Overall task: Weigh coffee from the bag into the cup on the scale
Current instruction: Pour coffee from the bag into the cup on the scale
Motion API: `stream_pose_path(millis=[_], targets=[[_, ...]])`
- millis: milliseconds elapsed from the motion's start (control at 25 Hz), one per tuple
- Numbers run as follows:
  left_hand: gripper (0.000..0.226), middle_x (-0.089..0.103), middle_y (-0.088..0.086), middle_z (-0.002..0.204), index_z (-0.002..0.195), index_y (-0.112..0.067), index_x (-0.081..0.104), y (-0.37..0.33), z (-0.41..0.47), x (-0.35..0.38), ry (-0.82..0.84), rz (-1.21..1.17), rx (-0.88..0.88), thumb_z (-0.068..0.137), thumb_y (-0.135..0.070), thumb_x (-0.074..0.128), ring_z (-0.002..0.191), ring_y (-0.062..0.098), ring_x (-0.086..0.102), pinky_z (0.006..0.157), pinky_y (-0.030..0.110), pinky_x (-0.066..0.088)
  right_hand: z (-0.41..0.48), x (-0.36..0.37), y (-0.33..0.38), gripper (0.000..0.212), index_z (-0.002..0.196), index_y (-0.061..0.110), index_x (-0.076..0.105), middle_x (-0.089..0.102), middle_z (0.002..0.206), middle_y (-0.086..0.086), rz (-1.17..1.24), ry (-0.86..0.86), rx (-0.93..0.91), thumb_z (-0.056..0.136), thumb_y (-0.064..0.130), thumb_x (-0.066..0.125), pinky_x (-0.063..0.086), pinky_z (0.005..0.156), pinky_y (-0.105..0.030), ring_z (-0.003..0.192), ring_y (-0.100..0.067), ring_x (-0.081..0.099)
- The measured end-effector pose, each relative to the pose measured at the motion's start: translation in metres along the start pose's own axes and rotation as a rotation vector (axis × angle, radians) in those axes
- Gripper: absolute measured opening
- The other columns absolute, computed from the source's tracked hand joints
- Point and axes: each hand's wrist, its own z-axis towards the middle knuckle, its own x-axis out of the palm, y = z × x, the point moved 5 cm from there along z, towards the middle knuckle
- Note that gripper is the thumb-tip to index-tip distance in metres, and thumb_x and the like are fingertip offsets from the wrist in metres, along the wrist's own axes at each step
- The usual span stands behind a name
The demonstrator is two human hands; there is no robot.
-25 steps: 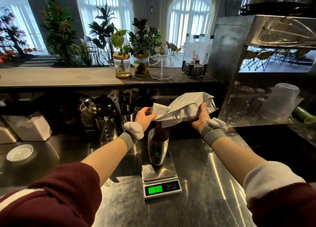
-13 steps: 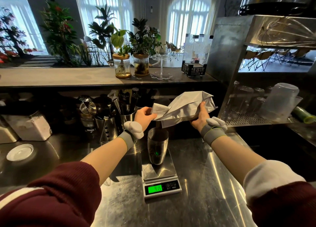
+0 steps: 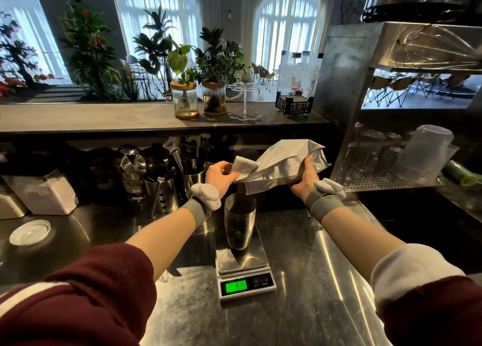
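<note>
head view: one bag [image 3: 284, 163], long axis left-right, mouth tilted down-left over one cup [image 3: 240, 220] at the back edge of one scale [image 3: 245, 265]; left hand [image 3: 220, 175] pinches its mouth, right hand [image 3: 303, 181] grips its base.

Daylight floods tall arched windows [image 3: 287, 32] behind leafy plants [image 3: 216, 56] on the grey ledge [image 3: 78, 116], as I look over a scuffed steel bench [image 3: 300, 319].

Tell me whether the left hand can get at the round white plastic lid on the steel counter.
Probably not yet: the left hand pinches the mouth of the crumpled white bag. Once freed, likely yes; the round white plastic lid lies uncovered on the steel counter to its left, nothing between.
</note>
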Motion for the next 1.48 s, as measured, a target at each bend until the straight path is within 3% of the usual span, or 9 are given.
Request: stream_pose_path(millis=[120,360,720,880,1080,1480], targets=[[0.026,0.061,0.010,0.091,0.105,0.004,0.062,0.001,-0.001,-0.001,0.015,-0.041,-0.016,0.080,-0.004,0.065,0.087,0.022,0.057,0.083,0.041,0.052,-0.001,0.001,0.001,0.054,0.134,0.013,0.052,0.059,0.134,-0.010,0.008,0.001,0.002,0.090,0.045,0.055,0.046,0.095,-0.048,0.123,-0.030,0.056],[0.036,0.058,0.009,0.110,0.119,-0.002,0.054,0.004,-0.002,0.002,0.093,-0.079,-0.093,0.084,-0.008,0.059,0.099,0.019,0.053,0.093,0.040,0.048,-0.002,0.001,0.003,0.054,0.135,0.013,0.051,0.058,0.135,-0.010,0.005,-0.010,-0.007,0.091,0.044,0.054,0.046,0.095,-0.047,0.123,-0.030,0.055],[0.022,0.061,0.010,0.088,0.100,0.002,0.063,0.004,0.002,0.001,0.015,-0.009,-0.030,0.079,-0.005,0.065,0.085,0.022,0.057,0.087,0.046,0.052,0.005,-0.001,-0.002,0.055,0.134,0.015,0.053,0.058,0.135,-0.010,0.018,0.006,-0.006,0.089,0.045,0.057,0.044,0.102,-0.051,0.123,-0.030,0.055],[0.026,0.060,0.009,0.093,0.105,0.001,0.061,0.006,0.000,0.000,0.027,-0.044,-0.050,0.080,-0.006,0.064,0.089,0.022,0.057,0.090,0.047,0.052,0.004,0.000,-0.001,0.054,0.135,0.014,0.052,0.058,0.135,-0.009,0.003,0.001,-0.011,0.091,0.044,0.055,0.043,0.101,-0.050,0.124,-0.030,0.054],[0.036,0.057,0.005,0.106,0.119,-0.002,0.054,0.005,-0.004,0.004,0.085,-0.095,-0.093,0.084,-0.007,0.059,0.101,0.020,0.053,0.098,0.043,0.047,0.004,0.000,0.001,0.053,0.134,0.014,0.053,0.059,0.134,-0.010,0.000,0.000,-0.015,0.091,0.044,0.054,0.046,0.088,-0.046,0.123,-0.030,0.056],[0.026,0.061,0.012,0.093,0.104,0.003,0.061,0.005,-0.002,0.001,0.007,-0.011,-0.046,0.080,-0.004,0.064,0.089,0.022,0.057,0.090,0.044,0.051,0.008,-0.003,-0.004,0.056,0.134,0.013,0.052,0.058,0.134,-0.009,0.017,-0.008,-0.013,0.088,0.045,0.058,0.043,0.104,-0.051,0.123,-0.030,0.055]])
